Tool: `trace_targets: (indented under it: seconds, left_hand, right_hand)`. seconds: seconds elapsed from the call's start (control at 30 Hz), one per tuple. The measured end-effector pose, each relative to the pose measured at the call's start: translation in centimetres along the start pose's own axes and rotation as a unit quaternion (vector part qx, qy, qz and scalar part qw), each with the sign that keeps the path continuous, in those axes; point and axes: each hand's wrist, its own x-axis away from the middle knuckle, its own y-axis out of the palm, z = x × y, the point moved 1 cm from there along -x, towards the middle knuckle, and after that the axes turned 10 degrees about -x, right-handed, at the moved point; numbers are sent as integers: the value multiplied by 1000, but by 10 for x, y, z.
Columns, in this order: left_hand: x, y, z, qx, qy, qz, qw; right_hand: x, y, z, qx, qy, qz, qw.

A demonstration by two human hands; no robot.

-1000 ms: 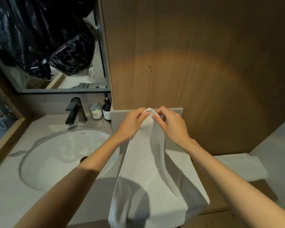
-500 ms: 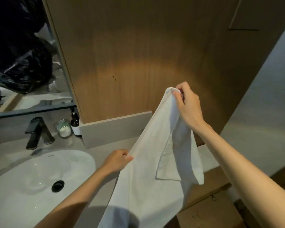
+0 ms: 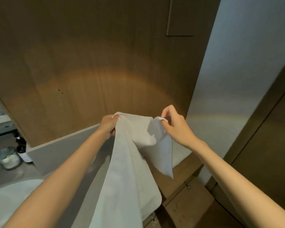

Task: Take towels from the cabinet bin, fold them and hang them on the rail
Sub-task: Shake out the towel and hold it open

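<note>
The white towel [image 3: 132, 162] hangs from its top edge, pinched by left hand [image 3: 109, 125] fingers and right hand [image 3: 175, 127] fingers.

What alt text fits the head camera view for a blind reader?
A person's left hand grips and right hand pinches the top edge of a white cloth towel, which hangs down between the arms. Behind is a brown wooden wall panel; a glass jar and dark bottle stand on the grey counter at lower left.

White towel [image 3: 130, 170] stretched between left hand [image 3: 109, 125] and right hand [image 3: 174, 127], both pinching its top edge, before wood panel [image 3: 97, 55].
</note>
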Motion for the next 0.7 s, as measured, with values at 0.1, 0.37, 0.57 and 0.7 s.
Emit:
trace_targets:
  seconds: [0.1, 0.37, 0.57, 0.7]
  left_hand:
    - [-6, 6, 13, 40, -12, 19, 999]
    - [7, 8, -62, 72, -87, -23, 993]
    - [71, 35, -180, -179, -102, -158, 966]
    - [85, 56, -254, -316, -100, -171, 928]
  right_hand:
    - [28, 34, 33, 0, 37, -84, 996]
    - [79, 134, 109, -7, 184, -215, 959]
    - [103, 163, 147, 80, 239, -260, 932]
    - [93, 160, 152, 77, 235, -282, 927]
